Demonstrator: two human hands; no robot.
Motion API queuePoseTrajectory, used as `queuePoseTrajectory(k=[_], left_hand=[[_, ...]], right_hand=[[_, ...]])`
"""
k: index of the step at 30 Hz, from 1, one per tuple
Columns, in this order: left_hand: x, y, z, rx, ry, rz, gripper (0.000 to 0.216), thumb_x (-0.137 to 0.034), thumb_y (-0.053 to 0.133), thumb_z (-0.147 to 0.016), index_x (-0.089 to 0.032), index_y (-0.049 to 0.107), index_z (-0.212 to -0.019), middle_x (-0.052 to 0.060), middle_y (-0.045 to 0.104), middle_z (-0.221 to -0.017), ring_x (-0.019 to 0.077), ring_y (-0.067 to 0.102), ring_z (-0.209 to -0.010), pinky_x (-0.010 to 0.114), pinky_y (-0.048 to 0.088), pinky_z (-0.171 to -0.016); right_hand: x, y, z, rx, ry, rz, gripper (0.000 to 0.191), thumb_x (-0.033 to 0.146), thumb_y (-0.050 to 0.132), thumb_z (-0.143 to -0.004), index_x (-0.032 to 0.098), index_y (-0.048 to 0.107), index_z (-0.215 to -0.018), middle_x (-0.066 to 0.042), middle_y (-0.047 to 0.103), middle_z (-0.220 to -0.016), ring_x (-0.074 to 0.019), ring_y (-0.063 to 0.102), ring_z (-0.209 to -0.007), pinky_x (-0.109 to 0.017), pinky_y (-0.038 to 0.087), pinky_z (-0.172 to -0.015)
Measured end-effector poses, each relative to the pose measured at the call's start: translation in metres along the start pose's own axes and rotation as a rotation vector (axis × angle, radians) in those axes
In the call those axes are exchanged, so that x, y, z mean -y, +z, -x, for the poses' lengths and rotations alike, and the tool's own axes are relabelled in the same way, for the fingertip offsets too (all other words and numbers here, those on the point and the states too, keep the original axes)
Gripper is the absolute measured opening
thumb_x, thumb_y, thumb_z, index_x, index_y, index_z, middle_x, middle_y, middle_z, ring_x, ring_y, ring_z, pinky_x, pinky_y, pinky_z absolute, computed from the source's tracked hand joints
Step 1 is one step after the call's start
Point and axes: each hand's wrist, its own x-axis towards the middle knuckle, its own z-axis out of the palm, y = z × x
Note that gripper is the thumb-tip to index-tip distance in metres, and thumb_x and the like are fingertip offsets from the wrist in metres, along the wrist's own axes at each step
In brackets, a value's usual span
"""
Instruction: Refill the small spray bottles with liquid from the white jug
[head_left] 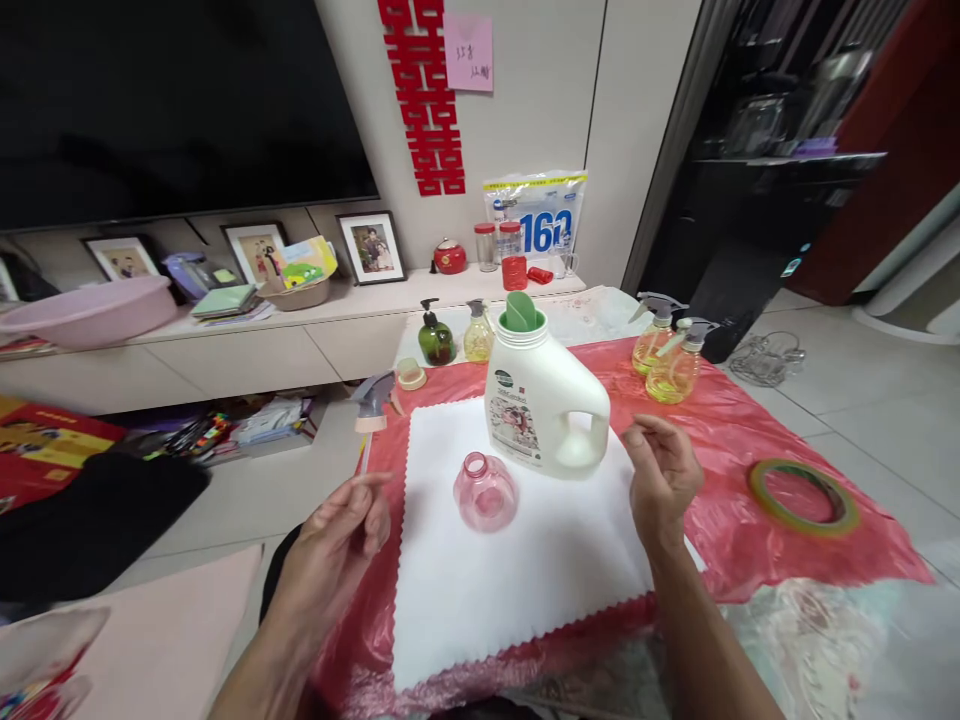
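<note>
My left hand (345, 515), closed in a pinch, is at the table's left edge. Its fingertips meet the thin tube of a grey spray head (373, 400) with a pale pink collar, which stands above them. A pink see-through bottle (486, 495) with an uncovered mouth sits on the white mat (517, 580) between my hands. Behind it stands a white detergent jug (544, 400) with a green piece (521, 312) in its mouth. My right hand (664, 475) is loosely curled just right of the jug's handle, apart from it, with nothing visible in its fingers.
Two spray bottles with yellow liquid (673, 372) stand at the back right. A tape roll (802, 497) lies on the red covering at right. A green pump bottle (436, 338), another yellow spray bottle (478, 338) and a smaller tape roll (411, 375) are at the back left.
</note>
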Motion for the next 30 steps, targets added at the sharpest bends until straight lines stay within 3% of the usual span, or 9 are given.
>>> queuePoseTrajectory(k=[2,5,8,11,13,18,22,26,30], left_hand=[[-0.003,0.002,0.014,0.056,-0.043,-0.010,0.037,-0.046,0.086,-0.068,-0.018,0.073,-0.087,-0.006,0.047,-0.051,0.0064,0.038,-0.046,0.020,0.034,-0.048],[0.001,0.007,0.031,0.153,-0.141,-0.016,0.037,-0.051,0.085,-0.069,-0.018,0.074,-0.082,-0.005,0.046,-0.049,0.0072,0.037,-0.046,0.021,0.032,-0.048],[0.010,0.014,0.042,0.262,-0.222,-0.035,0.040,-0.055,0.082,-0.071,-0.017,0.075,-0.082,-0.004,0.047,-0.050,0.0074,0.036,-0.046,0.022,0.027,-0.048],[0.016,0.019,0.048,0.333,-0.244,-0.063,0.041,-0.057,0.080,-0.074,-0.017,0.076,-0.083,-0.003,0.046,-0.050,0.0073,0.034,-0.046,0.023,0.025,-0.049],[0.019,0.022,0.050,0.357,-0.271,-0.088,0.042,-0.059,0.078,-0.075,-0.017,0.076,-0.084,-0.003,0.045,-0.050,0.0074,0.033,-0.046,0.024,0.023,-0.049],[0.026,0.028,0.056,0.405,-0.344,-0.153,0.046,-0.062,0.073,-0.078,-0.017,0.075,-0.085,-0.004,0.045,-0.050,0.0066,0.029,-0.046,0.024,0.021,-0.049],[0.029,0.037,0.056,0.439,-0.336,-0.182,0.048,-0.065,0.072,-0.078,-0.018,0.075,-0.085,-0.004,0.046,-0.051,0.0070,0.030,-0.045,0.024,0.023,-0.050],[0.025,0.042,0.050,0.369,-0.144,-0.309,0.047,-0.066,0.070,-0.079,-0.020,0.078,-0.087,0.003,0.063,-0.065,0.0150,0.051,-0.062,0.027,0.040,-0.062],[0.017,0.040,0.039,0.127,0.124,-0.477,0.034,-0.053,0.073,-0.082,-0.026,0.077,-0.102,0.007,0.075,-0.101,0.0250,0.065,-0.095,0.034,0.048,-0.085]], right_hand=[[0.025,0.007,0.007,0.153,0.011,-0.027,0.025,0.038,0.067,-0.094,0.018,0.063,-0.109,-0.005,0.060,-0.092,-0.0138,0.059,-0.084,-0.025,0.049,-0.075],[0.061,0.022,0.018,0.545,0.064,-0.097,0.020,0.035,0.066,-0.096,0.020,0.067,-0.108,-0.003,0.062,-0.084,-0.0133,0.061,-0.078,-0.025,0.052,-0.072],[0.080,0.034,0.023,0.761,0.108,-0.186,0.035,0.041,0.069,-0.094,0.022,0.065,-0.124,-0.006,0.065,-0.103,-0.0148,0.064,-0.087,-0.027,0.056,-0.077],[0.087,0.035,0.022,0.759,0.192,-0.289,0.065,0.048,0.075,-0.089,0.028,0.049,-0.146,-0.010,0.054,-0.133,-0.0190,0.060,-0.109,-0.030,0.056,-0.090],[0.090,0.031,0.020,0.779,0.220,-0.370,0.073,0.051,0.078,-0.086,0.031,0.047,-0.149,-0.009,0.052,-0.133,-0.0204,0.059,-0.112,-0.031,0.055,-0.092],[0.099,0.024,0.018,0.837,0.158,-0.348,0.044,0.038,0.076,-0.090,0.026,0.064,-0.130,-0.003,0.063,-0.096,-0.0132,0.061,-0.084,-0.025,0.053,-0.077],[0.103,0.027,0.020,0.870,0.111,-0.228,0.029,0.029,0.075,-0.090,0.023,0.068,-0.118,-0.001,0.066,-0.091,-0.0110,0.062,-0.079,-0.020,0.051,-0.069],[0.101,0.021,0.019,0.806,0.193,-0.236,0.020,0.027,0.073,-0.092,0.020,0.067,-0.109,0.001,0.065,-0.078,-0.0074,0.058,-0.057,-0.015,0.046,-0.050],[0.100,0.003,0.013,0.487,0.180,-0.231,0.021,0.030,0.070,-0.094,0.021,0.066,-0.113,-0.001,0.064,-0.075,-0.0114,0.059,-0.057,-0.019,0.048,-0.045]])
